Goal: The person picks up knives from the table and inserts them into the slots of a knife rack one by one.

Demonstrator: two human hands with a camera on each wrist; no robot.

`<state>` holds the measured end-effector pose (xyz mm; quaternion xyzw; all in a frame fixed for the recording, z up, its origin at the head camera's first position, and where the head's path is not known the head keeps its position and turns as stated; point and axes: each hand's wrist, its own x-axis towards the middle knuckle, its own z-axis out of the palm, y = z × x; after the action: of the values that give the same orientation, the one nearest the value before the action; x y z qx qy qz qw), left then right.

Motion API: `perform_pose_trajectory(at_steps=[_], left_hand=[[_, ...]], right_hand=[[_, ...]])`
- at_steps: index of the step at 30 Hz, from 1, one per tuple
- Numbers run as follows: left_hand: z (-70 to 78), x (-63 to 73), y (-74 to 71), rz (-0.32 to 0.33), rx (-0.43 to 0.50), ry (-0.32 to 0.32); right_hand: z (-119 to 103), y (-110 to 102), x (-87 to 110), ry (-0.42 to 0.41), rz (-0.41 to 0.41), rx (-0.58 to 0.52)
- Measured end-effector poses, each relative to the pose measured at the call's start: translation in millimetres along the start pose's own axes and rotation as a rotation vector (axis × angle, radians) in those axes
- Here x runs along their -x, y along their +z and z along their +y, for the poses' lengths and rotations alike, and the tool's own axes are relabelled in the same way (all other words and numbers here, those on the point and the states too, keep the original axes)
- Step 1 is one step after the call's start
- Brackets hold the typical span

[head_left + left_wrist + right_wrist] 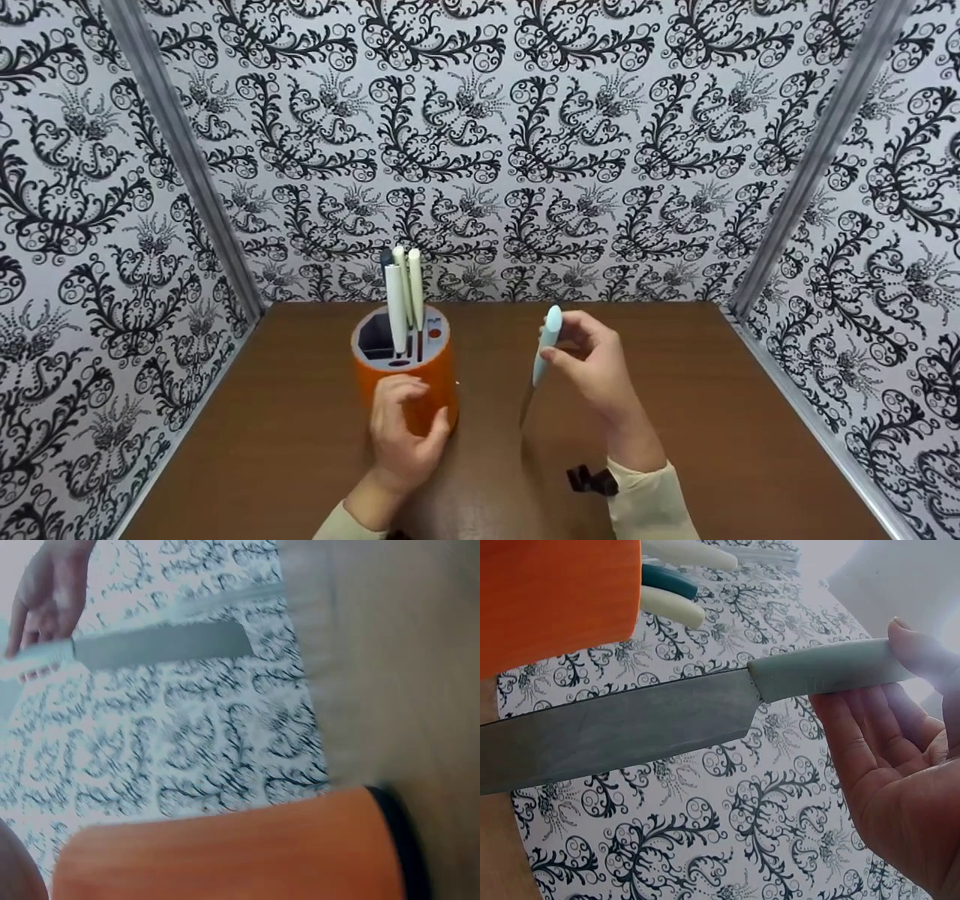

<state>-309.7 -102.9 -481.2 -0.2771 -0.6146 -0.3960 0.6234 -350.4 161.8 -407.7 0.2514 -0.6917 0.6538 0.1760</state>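
Note:
With thumb and fingertips, my right hand (596,371) pinches the pale blue-green handle of a broad-bladed knife (550,341), its blade pointing down above the table. The right wrist view shows the whole handle and most of the wide grey blade. A round orange knife block (439,394) with a grey slotted top stands to the left. Several knives sit upright in it, including a white-handled knife (396,311) in front and a dark handle (386,259) behind. My left hand (405,442) is at the front of the block, thumb apart from loosely bent fingers, holding nothing; whether it touches the block is unclear.
The brown wooden table (712,420) is bounded at the back and both sides by panels with a black scroll pattern (480,150). Grey strips run along the corners and side edges. A small black object (592,480) is at the right sleeve cuff.

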Motion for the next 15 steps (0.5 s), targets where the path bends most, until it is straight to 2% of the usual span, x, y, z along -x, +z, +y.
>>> perform_pose_trajectory(at_steps=[2, 5, 10, 15], left_hand=[[0.6, -1.3, 4.5, -0.039, -0.004, -0.001], [3.8, -6.0, 11.0, -0.116, -0.014, -0.05], [12.5, -17.4, 23.2, -0.261, 0.006, -0.223], [20.5, -27.7, 37.5, -0.362, 0.116, -0.416]], right_hand=[[-2, 2, 1.3, 0.009, -0.009, -0.011], [-5, 6, 3.4, 0.014, -0.038, -0.017], [-9, 11, 6.0, -0.009, -0.1, -0.024], [-6, 16, 7.9, -0.005, -0.141, -0.035]])
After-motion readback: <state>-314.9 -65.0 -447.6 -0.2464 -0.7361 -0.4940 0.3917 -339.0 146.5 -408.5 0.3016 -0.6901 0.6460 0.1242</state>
